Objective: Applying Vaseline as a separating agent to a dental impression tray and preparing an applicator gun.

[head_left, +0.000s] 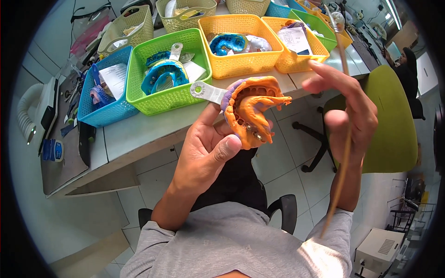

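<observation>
My left hand (200, 155) grips an orange dental impression (252, 109) with purple material along its edge. A perforated metal tray handle (206, 91) sticks out from it to the left. Tooth hollows line the curved arch, and small metallic-looking pieces (255, 133) sit in its lower part. My right hand (352, 104) is raised to the right of the impression, apart from it, with the index finger reaching toward the left. A long, thin wooden-handled brush (346, 157) crosses this hand, held at the fingers, its metal-collared end pointing up. The exact grip is partly hidden.
On the bench (139, 143) stand a blue basket (109, 116), a green basket (169, 102) and yellow baskets (245, 65), several holding blue impressions and papers. More baskets stand behind. A green chair (391, 125) is at the right. A white hose (25, 109) hangs at the left.
</observation>
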### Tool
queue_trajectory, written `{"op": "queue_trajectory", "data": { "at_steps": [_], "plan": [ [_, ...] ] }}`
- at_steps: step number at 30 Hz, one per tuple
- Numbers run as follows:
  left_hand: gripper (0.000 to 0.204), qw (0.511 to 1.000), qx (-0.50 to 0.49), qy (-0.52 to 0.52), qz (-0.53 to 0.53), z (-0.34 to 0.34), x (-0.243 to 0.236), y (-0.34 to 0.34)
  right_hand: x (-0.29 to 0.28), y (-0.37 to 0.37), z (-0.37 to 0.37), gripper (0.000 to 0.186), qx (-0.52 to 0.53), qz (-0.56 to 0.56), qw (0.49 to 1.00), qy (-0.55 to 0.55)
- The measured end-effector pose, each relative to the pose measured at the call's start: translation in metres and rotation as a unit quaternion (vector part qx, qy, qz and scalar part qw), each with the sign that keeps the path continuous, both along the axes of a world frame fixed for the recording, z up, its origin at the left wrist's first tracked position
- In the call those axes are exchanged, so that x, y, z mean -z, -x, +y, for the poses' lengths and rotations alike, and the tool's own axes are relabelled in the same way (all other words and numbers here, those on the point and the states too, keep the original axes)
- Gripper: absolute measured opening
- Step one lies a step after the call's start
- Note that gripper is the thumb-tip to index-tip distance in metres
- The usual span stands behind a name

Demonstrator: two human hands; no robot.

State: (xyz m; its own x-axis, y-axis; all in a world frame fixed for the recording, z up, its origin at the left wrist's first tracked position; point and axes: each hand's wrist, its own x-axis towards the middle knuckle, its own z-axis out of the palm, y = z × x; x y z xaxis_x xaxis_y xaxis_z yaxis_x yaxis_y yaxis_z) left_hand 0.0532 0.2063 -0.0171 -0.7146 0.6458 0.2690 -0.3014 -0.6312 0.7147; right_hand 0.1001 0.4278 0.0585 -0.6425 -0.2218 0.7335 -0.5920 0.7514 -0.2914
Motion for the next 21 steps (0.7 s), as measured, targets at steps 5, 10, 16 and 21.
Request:
{"op": "queue_trajectory", "data": {
  "at_steps": [5, 10, 16, 21],
  "plan": [
    [0.084, 0.991, -0.121, 0.043, 0.021, -0.014, 0.007, 0.000, 0.022, -0.045, -0.028, 0.071, 0.021, 0.043, 0.972, 0.230],
    [0.081, 0.981, -0.185, 0.057, 0.016, -0.019, 0.025, 0.007, 0.037, -0.063, -0.044, 0.023, -0.097, -0.048, 0.957, 0.270],
    [0.080, 0.980, -0.195, 0.022, 0.012, -0.015, 0.033, 0.009, 0.050, -0.052, -0.046, 0.020, -0.112, -0.064, 0.958, 0.256],
    [0.079, 0.981, -0.194, 0.023, 0.006, -0.015, 0.033, 0.009, 0.048, -0.049, -0.051, 0.026, -0.087, -0.077, 0.963, 0.243]
  ]
}}
